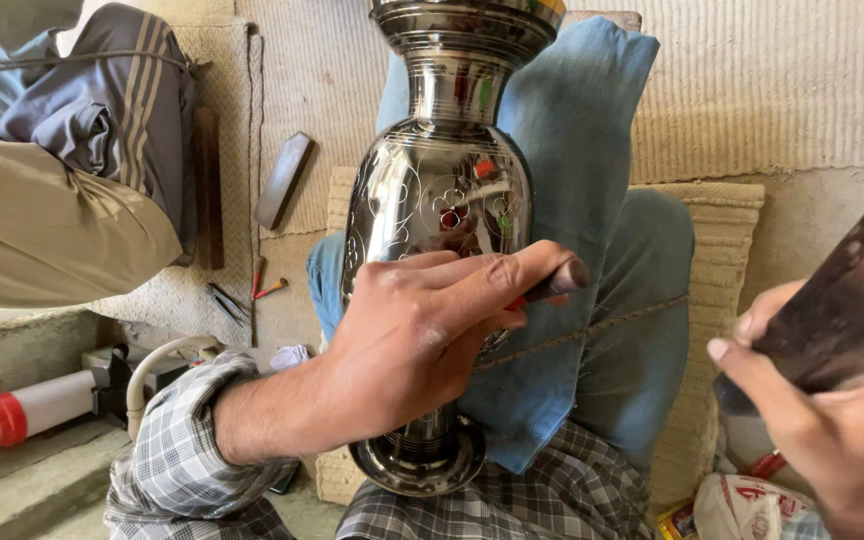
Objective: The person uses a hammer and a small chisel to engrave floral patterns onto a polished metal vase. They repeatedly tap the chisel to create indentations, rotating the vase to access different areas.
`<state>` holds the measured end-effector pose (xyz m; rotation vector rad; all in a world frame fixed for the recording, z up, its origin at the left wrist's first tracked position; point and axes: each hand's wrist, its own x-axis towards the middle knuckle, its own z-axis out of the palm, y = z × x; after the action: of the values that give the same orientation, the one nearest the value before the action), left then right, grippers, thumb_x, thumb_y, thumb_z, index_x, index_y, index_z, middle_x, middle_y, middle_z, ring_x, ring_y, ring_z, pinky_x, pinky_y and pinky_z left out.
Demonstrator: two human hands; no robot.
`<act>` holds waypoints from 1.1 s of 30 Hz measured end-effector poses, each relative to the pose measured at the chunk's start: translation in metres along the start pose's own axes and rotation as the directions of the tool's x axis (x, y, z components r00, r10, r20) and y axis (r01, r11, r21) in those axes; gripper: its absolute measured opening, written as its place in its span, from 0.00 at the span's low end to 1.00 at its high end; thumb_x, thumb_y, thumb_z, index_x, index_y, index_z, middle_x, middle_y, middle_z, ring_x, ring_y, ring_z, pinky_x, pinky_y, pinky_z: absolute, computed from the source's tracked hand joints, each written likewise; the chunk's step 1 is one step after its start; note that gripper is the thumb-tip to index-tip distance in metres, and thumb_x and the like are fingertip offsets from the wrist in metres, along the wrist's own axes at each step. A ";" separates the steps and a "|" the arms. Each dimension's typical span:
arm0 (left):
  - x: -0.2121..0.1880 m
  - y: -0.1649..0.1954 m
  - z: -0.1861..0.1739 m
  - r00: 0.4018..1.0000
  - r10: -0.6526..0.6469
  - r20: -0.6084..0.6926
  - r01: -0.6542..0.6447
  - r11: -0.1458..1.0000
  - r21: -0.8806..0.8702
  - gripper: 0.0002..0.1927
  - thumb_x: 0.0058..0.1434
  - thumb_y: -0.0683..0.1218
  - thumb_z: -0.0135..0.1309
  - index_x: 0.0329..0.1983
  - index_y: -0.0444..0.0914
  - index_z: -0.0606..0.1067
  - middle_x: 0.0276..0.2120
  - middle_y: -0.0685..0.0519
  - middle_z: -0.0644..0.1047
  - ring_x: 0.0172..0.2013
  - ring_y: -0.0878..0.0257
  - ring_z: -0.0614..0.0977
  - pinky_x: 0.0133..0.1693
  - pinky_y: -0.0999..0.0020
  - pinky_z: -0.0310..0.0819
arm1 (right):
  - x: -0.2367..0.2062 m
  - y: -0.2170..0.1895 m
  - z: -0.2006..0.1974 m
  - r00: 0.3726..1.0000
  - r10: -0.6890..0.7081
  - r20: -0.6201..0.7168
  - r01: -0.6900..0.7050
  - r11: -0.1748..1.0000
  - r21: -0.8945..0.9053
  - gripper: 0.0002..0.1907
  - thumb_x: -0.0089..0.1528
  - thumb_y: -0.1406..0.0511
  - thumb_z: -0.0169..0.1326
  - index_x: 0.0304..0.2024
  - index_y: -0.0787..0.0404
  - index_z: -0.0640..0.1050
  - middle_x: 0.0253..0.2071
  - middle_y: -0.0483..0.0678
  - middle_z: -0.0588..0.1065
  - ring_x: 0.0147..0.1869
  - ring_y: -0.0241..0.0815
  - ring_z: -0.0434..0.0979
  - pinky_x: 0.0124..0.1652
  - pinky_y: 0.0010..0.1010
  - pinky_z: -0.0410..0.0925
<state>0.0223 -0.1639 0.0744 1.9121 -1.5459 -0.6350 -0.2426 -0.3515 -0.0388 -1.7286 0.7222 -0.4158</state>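
Resting across lap: polished metal vase (pixel 439 200), lying lengthwise on the person's blue-trousered legs (pixel 592 260), mouth end away from the camera, round foot toward it.
Vase surface: mirror finish, engraved floral scrollwork on the belly, ringed bands on the neck; red and green reflections in the metal.
Vase foot: sits just above the checked shirt hem (pixel 512 500), partly hidden by the wrist.
Left hand (pixel 422 340): laid over the lower belly of the vase, grip clenched around a small chisel (pixel 555 285); only its dark butt end and a bit of red shaft show past the fingers. Tip hidden under the hand, so contact with the metal cannot be told.
Right hand (pixel 832 430): at the right edge, clear of the vase, grip clenched on a dark wooden mallet (pixel 842 300), blurred, raised and angled up toward the top right.
Cord (pixel 592 325): thin, runs across the right thigh from under the vase.
Seat: woven beige mat (pixel 722 220) under the legs; ribbed cream matting (pixel 772 80) beyond it.
Floor left of vase: flat dark bar (pixel 284 180), lying tilted; small red-handled tools (pixel 264 285) near the knee.
Far left: another person's leg in tan cloth (pixel 42 230), grey striped garment (pixel 122 100) above it.
Bottom left: white canister with red cap (pixel 37 410) on a concrete step (pixel 32 480), pale hose (pixel 157 365) beside it.
Bottom right: white printed bag (pixel 742 505), partly out of frame.
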 end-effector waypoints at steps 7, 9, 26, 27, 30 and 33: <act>-0.007 0.006 0.001 0.990 -0.074 -0.117 0.066 0.995 -0.076 0.30 0.62 0.29 0.55 0.67 0.39 0.68 0.48 0.55 0.83 0.43 0.62 0.88 0.43 0.69 0.86 | 0.052 -0.044 -0.010 0.970 -0.089 0.225 0.147 0.957 -0.251 0.18 0.59 0.77 0.62 0.48 0.65 0.72 0.36 0.52 0.74 0.34 0.38 0.76 0.34 0.26 0.70; -0.009 0.008 0.003 0.983 -0.120 -0.142 0.113 0.992 -0.053 0.32 0.58 0.29 0.56 0.66 0.38 0.69 0.46 0.53 0.83 0.41 0.61 0.88 0.41 0.68 0.85 | 0.062 -0.057 -0.010 0.951 -0.020 0.308 0.121 0.942 -0.312 0.24 0.58 0.77 0.63 0.52 0.55 0.70 0.32 0.49 0.74 0.31 0.37 0.75 0.31 0.26 0.70; -0.028 0.007 0.033 0.862 -0.190 -0.470 0.132 0.979 -0.153 0.19 0.66 0.33 0.63 0.57 0.33 0.72 0.44 0.50 0.83 0.38 0.67 0.88 0.38 0.74 0.85 | 0.073 -0.014 -0.046 0.906 -0.109 0.409 0.255 0.911 -0.323 0.39 0.56 0.75 0.57 0.70 0.58 0.66 0.48 0.44 0.73 0.44 0.34 0.74 0.40 0.19 0.68; -0.026 0.008 0.032 0.861 -0.186 -0.473 0.135 0.981 -0.140 0.19 0.65 0.33 0.64 0.57 0.33 0.73 0.42 0.51 0.83 0.37 0.67 0.88 0.38 0.74 0.86 | 0.075 -0.010 -0.052 0.879 -0.087 0.469 0.268 0.903 -0.335 0.39 0.56 0.75 0.57 0.70 0.59 0.66 0.50 0.43 0.73 0.45 0.33 0.75 0.41 0.18 0.68; -0.023 0.010 0.027 0.885 -0.190 -0.425 0.131 0.978 -0.163 0.20 0.65 0.33 0.63 0.58 0.33 0.72 0.47 0.48 0.82 0.40 0.66 0.88 0.39 0.74 0.86 | 0.082 0.007 -0.069 0.796 -0.045 0.603 0.346 0.851 -0.394 0.43 0.57 0.73 0.58 0.75 0.54 0.64 0.47 0.41 0.74 0.42 0.31 0.74 0.39 0.16 0.68; -0.018 0.011 0.020 0.918 -0.196 -0.345 0.176 0.980 -0.088 0.20 0.62 0.33 0.64 0.57 0.34 0.74 0.46 0.49 0.83 0.41 0.65 0.87 0.37 0.72 0.83 | 0.082 0.016 -0.075 0.832 -0.020 0.555 0.311 0.846 -0.434 0.46 0.55 0.73 0.58 0.76 0.53 0.63 0.44 0.42 0.74 0.38 0.31 0.73 0.35 0.18 0.67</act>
<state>-0.0030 -0.1509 0.0683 2.0160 -1.1202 -0.3800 -0.2314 -0.4631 -0.0411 -2.2892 0.2665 0.1762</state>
